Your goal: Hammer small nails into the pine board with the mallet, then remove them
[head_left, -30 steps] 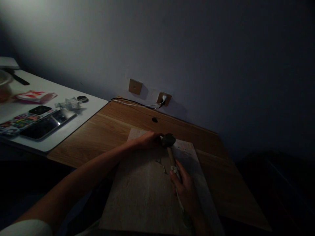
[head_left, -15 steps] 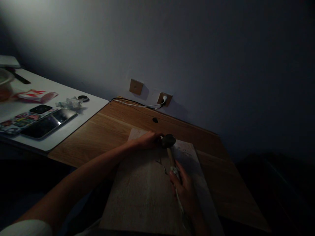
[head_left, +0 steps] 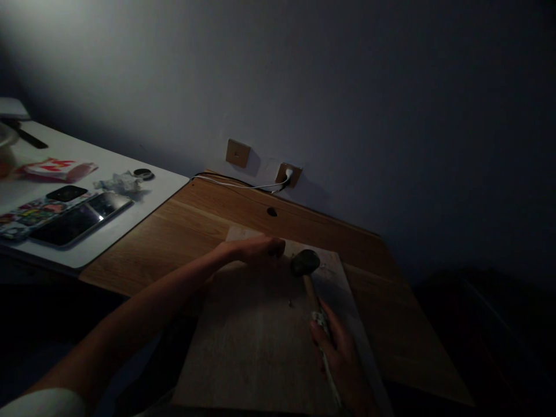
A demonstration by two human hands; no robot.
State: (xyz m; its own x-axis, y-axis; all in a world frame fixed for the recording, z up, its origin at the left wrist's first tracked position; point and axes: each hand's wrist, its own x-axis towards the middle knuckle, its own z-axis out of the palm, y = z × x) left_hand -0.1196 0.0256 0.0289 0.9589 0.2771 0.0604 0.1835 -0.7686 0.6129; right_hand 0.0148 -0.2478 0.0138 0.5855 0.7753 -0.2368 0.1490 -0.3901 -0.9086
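My right hand point(head_left: 341, 353) is wrapped round the handle of a mallet with a dark, rounded head point(head_left: 306, 262) and a wooden shaft; pale wrapping covers the part near my fingers. The head is over the far right part of a wooden board point(head_left: 247, 353). My left hand point(head_left: 263, 250) is at the board's far edge, left of the mallet head, with its fingers curled closed. What those fingers hold, if anything, is hidden in the dark. A small shiny piece of metal point(head_left: 290, 303), like a nail, is on the board between my hands.
The board lies on a wooden desk point(head_left: 174, 231) against a wall with a plugged-in socket point(head_left: 288, 175) and cables. On the white table point(head_left: 108, 231) to the left are a phone point(head_left: 80, 220), a crumpled plastic wrapper point(head_left: 119, 182), a red and white packet point(head_left: 61, 169) and a knife point(head_left: 30, 138).
The mallet and my right hand have moved right and slightly nearer me. My left hand has curled and drawn apart from the mallet head. One of two small metal pieces no longer shows.
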